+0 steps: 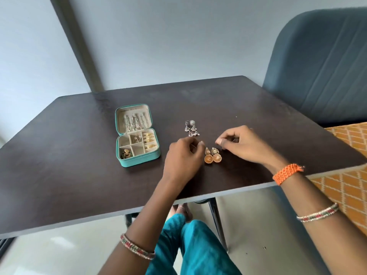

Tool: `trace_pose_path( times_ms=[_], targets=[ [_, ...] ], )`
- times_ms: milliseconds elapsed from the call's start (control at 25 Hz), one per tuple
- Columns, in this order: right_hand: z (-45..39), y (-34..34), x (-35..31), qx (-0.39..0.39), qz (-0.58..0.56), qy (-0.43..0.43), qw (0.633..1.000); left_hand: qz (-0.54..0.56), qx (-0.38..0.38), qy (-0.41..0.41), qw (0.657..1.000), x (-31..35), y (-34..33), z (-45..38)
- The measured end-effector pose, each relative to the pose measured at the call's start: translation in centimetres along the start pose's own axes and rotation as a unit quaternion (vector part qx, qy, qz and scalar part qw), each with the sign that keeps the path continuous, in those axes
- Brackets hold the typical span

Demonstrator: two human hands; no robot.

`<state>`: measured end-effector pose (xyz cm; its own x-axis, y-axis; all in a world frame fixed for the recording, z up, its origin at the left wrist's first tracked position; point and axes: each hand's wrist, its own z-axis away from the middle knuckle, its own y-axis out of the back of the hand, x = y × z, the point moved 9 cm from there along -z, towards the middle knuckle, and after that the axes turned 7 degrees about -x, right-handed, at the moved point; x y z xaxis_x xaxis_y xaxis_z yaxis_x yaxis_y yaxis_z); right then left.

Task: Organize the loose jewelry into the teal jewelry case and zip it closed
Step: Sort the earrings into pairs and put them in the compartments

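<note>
Teal jewelry case (139, 157) open; gold earrings (212, 155) between curled hands

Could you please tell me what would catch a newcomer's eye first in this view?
Probably the open teal jewelry case on the dark wooden table, left of centre, with gold pieces in its compartments. Next, the pair of round gold earrings lying between the left hand and right hand, with silver dangling earrings just beyond them.
</note>
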<state>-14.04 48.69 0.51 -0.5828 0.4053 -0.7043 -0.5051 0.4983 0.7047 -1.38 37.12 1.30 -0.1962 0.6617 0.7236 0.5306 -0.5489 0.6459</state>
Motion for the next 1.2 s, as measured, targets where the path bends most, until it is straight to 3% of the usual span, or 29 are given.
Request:
trace_pose_path(
  times_ms=[160,320,480,600,760,1000,1200],
  targets=[
    [1.2,-0.3,0.9,0.041,-0.038,-0.037,0.998,-0.018,-0.003,0.06,0.998,-0.3,-0.9,-0.1],
    [2.2,-0.6,0.0,0.051,0.024,-0.078,0.995,-0.063,-0.045,0.098,0.992,-0.4,-1.7,-0.6],
    [1.5,-1.2,0.5,0.059,-0.015,-0.092,0.994,-0.021,-0.056,0.098,0.993,-1.0,-1.7,-0.9],
    [1.5,-1.6,-0.1,0.085,-0.157,-0.048,0.983,0.112,-0.044,0.078,0.99,-1.6,-1.5,-0.9],
    [0.8,-2.0,-2.5,0.095,-0.335,0.001,0.937,0.342,0.012,0.05,0.938,-1.4,0.1,-1.0],
    [-0.7,-3.6,-3.8,0.088,-0.469,0.02,0.878,0.477,0.078,0.039,0.875,-2.4,1.4,-1.6],
    [0.2,-5.3,-4.7,0.02,-0.492,0.024,0.87,0.536,0.029,0.046,0.843,-3.6,0.6,-0.4]
  ],
)
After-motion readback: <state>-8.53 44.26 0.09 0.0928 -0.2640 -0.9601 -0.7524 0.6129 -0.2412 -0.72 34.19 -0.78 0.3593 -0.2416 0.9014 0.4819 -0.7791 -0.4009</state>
